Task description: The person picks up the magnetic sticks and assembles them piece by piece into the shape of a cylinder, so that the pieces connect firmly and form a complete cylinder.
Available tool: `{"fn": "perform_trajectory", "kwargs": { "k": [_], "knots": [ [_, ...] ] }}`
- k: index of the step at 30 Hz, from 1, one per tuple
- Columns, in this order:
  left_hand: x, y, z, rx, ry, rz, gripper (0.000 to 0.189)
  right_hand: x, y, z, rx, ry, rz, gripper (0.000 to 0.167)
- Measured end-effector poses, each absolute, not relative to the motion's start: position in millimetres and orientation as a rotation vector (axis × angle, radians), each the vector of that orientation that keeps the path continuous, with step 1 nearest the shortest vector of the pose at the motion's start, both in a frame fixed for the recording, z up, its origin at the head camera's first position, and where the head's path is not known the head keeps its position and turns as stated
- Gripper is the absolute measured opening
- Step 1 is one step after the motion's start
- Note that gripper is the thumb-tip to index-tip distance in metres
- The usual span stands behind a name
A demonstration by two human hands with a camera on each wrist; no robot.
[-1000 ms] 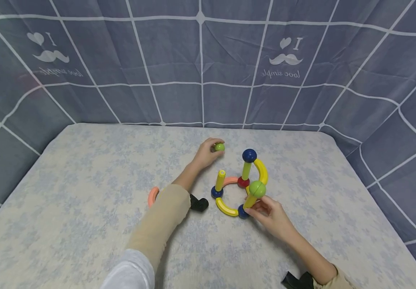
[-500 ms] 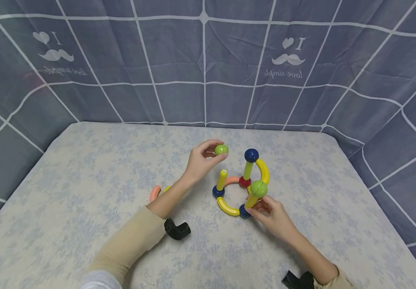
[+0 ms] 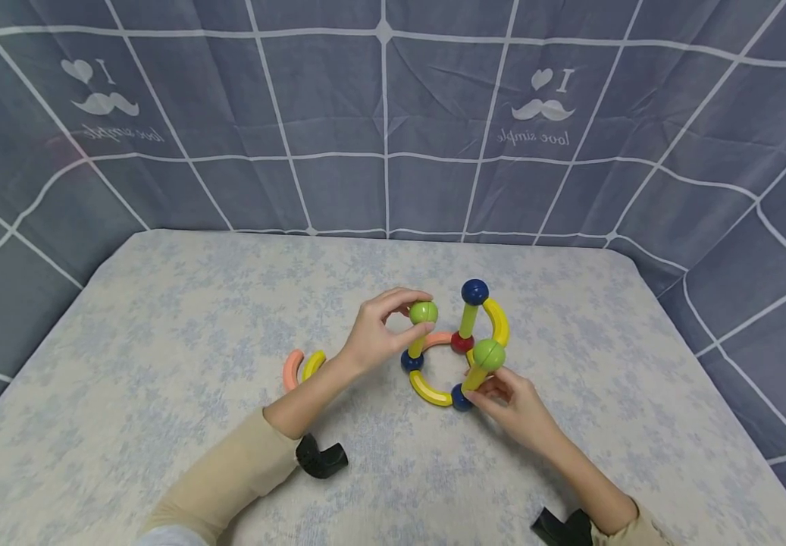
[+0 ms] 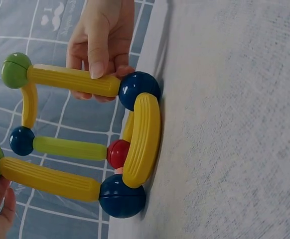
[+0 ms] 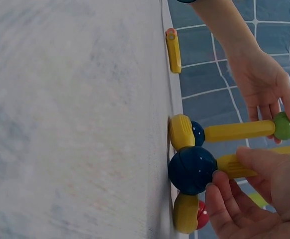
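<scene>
My left hand (image 3: 379, 334) pinches a green ball (image 3: 423, 312) between thumb and fingers. The ball sits against the top end of an upright yellow rod (image 5: 239, 131), which rises from a blue ball (image 3: 411, 361). My right hand (image 3: 518, 413) pinches another yellow rod (image 4: 75, 79) close to its blue base ball (image 5: 192, 170); a second green ball (image 3: 489, 355) tops it. Behind, a light green rod (image 4: 70, 148) joins a red ball (image 3: 461, 343) to a higher blue ball (image 3: 474, 292). A yellow curved rod (image 3: 497, 322) links that blue ball to the second green ball.
Curved rods, among them a yellow one (image 3: 430, 390) and a salmon one (image 3: 437, 340), form the ring at the base. Left of it, a loose salmon curved rod (image 3: 291, 369) and a yellow one (image 3: 314, 365) lie on the patterned tabletop (image 3: 161, 364). A grey curtain (image 3: 331, 114) hangs behind.
My left hand has brought the green ball nearer and down onto the left yellow rod's top. The loose yellow curved rod has come into view. My right hand keeps its hold.
</scene>
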State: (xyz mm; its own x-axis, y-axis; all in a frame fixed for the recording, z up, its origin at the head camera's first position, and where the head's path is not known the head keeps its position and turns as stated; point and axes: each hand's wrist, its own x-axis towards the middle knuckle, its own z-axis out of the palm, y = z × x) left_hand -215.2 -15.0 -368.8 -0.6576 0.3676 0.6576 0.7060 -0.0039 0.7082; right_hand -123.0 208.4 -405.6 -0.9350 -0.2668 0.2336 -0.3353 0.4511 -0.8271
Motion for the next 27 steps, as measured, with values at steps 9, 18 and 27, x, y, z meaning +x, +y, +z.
{"fn": "perform_trajectory", "kwargs": {
  "k": [9, 18, 27],
  "knots": [
    [-214.1, -14.6, -375.7, -1.181, -2.033, -1.727, 0.038, -122.8, 209.2, -406.5, 0.547, -2.612, 1.519, 0.03],
    [-214.2, -15.1, -379.7, -1.19, -2.017, -1.74, 0.04, -123.8, 208.7, -407.9, 0.569, -2.594, 1.524, 0.031],
    [-215.8, -15.8, -382.1, -1.209, -2.011, -1.689, 0.042, -123.5, 209.0, -409.3, 0.581, -2.582, 1.534, 0.03]
  ]
}}
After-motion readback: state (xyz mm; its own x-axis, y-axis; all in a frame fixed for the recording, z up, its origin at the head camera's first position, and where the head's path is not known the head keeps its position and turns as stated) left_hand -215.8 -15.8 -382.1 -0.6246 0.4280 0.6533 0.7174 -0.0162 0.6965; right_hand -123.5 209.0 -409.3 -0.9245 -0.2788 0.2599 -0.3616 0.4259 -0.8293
